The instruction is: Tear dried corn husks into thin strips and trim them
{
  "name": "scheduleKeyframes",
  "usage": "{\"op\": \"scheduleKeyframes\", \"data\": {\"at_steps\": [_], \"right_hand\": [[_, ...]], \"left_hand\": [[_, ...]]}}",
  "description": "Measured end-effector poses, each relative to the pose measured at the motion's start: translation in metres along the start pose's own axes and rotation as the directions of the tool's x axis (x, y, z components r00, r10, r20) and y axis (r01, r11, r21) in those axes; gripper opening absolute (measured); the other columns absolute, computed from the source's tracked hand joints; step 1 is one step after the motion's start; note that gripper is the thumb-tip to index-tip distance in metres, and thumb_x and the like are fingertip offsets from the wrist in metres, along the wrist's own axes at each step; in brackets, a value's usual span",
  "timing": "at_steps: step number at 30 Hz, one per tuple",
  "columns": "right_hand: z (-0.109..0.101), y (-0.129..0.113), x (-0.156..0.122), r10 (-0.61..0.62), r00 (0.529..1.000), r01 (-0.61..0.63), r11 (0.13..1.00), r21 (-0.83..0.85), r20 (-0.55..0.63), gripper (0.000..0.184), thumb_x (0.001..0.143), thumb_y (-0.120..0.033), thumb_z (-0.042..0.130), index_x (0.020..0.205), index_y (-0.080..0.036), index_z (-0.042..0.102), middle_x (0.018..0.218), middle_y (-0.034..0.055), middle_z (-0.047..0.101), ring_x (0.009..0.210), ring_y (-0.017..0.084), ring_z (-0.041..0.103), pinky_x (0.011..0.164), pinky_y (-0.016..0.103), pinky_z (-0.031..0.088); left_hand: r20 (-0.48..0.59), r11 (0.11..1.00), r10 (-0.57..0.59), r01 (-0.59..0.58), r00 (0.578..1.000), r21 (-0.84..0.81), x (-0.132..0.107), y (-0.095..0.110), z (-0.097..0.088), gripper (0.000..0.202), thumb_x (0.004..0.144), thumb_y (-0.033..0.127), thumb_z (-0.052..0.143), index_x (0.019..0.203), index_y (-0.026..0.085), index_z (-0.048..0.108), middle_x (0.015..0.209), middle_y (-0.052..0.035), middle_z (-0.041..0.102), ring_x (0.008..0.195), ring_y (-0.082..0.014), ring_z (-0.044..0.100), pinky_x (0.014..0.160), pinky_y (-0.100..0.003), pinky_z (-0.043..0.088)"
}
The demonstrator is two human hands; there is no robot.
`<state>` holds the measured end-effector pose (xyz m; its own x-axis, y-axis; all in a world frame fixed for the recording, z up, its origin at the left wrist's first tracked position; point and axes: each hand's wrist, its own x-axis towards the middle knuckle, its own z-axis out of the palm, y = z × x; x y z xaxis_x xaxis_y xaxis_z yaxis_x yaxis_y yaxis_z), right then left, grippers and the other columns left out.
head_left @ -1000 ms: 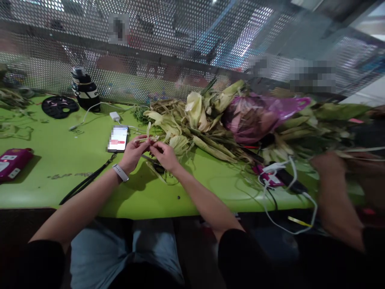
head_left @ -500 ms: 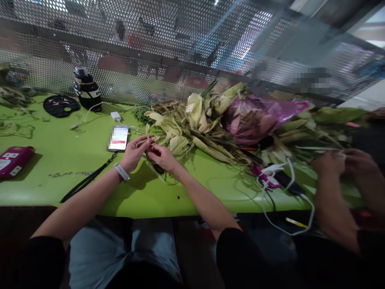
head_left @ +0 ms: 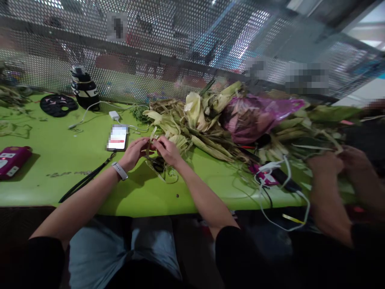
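Note:
My left hand (head_left: pixel 134 151) and my right hand (head_left: pixel 168 150) meet over the green table (head_left: pixel 60 160), fingers pinched on a thin pale strip of corn husk (head_left: pixel 152 138). A white watch sits on my left wrist. Just behind my hands lies a big heap of corn husks (head_left: pixel 192 124). More husk strips (head_left: pixel 164 172) lie on the table under my right hand.
A phone (head_left: pixel 117 137) with a lanyard lies left of my hands, its white charger (head_left: pixel 114 115) behind it. A dark bottle (head_left: pixel 83 87) and black disc (head_left: pixel 58 105) stand at the mesh wall. A pink plastic bag (head_left: pixel 255 116) tops the heap. Another person's hands (head_left: pixel 339 164) work husks at right, near cables (head_left: pixel 279 176).
My hands have shifted slightly right and up toward the husk heap, still pinching the strip. The other person's hands have moved at the right.

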<state>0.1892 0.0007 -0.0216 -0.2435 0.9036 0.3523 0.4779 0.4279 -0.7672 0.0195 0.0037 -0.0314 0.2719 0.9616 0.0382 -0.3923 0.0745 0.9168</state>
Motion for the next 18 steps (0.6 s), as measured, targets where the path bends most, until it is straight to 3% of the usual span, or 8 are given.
{"op": "scheduleKeyframes", "data": {"at_steps": [3,8,11,15,18], "right_hand": [[0.002,0.006,0.002,0.004,1.000,-0.004,0.999,0.047,0.011,0.034,0.090,-0.053,0.048,0.080,-0.021,0.051,0.067,-0.0023,0.056,0.062,0.013,0.051,0.062,0.026,0.038],[0.006,0.014,0.004,0.025,0.998,-0.041,0.960,0.276,0.059,0.031,0.091,-0.052,0.046,0.081,-0.022,0.048,0.062,-0.0037,0.053,0.055,0.012,0.049,0.056,0.026,0.040],[0.006,0.014,0.003,0.011,0.999,-0.025,0.959,0.281,0.052,0.031,0.092,-0.050,0.045,0.079,-0.022,0.049,0.061,-0.0041,0.051,0.055,0.012,0.048,0.057,0.026,0.040],[0.003,0.009,0.005,0.057,0.989,-0.012,0.950,0.313,-0.135,0.027,0.088,-0.048,0.053,0.083,-0.022,0.055,0.076,-0.0010,0.059,0.073,0.013,0.056,0.073,0.027,0.045],[0.004,0.006,0.008,0.090,0.991,-0.030,0.865,0.501,-0.096,0.026,0.081,-0.047,0.063,0.085,-0.021,0.062,0.096,0.0030,0.065,0.095,0.016,0.059,0.088,0.030,0.046]], "left_hand": [[0.011,1.000,0.006,-0.006,1.000,-0.001,0.001,-0.002,0.000,0.021,0.083,0.029,0.065,0.096,0.013,0.067,0.092,-0.0074,0.071,0.081,-0.0163,0.067,0.078,-0.035,0.056],[0.068,0.994,0.084,-0.088,0.994,0.067,0.003,-0.003,-0.001,0.033,0.070,0.024,0.080,0.097,0.014,0.065,0.083,-0.0040,0.072,0.070,-0.0121,0.066,0.071,-0.028,0.055],[0.076,0.984,0.123,-0.132,0.989,0.124,0.003,-0.003,-0.001,0.029,0.071,0.027,0.080,0.093,0.014,0.066,0.074,-0.0028,0.072,0.061,-0.0110,0.065,0.063,-0.025,0.054],[0.092,0.977,0.097,-0.113,0.991,0.182,0.001,-0.002,0.000,0.030,0.071,0.031,0.079,0.091,0.012,0.066,0.075,-0.0048,0.072,0.063,-0.0136,0.068,0.062,-0.028,0.057],[0.113,0.973,0.077,-0.100,0.991,0.209,0.000,-0.002,0.001,0.034,0.071,0.033,0.079,0.095,0.011,0.066,0.078,-0.0065,0.073,0.069,-0.0167,0.070,0.065,-0.031,0.059]]}}
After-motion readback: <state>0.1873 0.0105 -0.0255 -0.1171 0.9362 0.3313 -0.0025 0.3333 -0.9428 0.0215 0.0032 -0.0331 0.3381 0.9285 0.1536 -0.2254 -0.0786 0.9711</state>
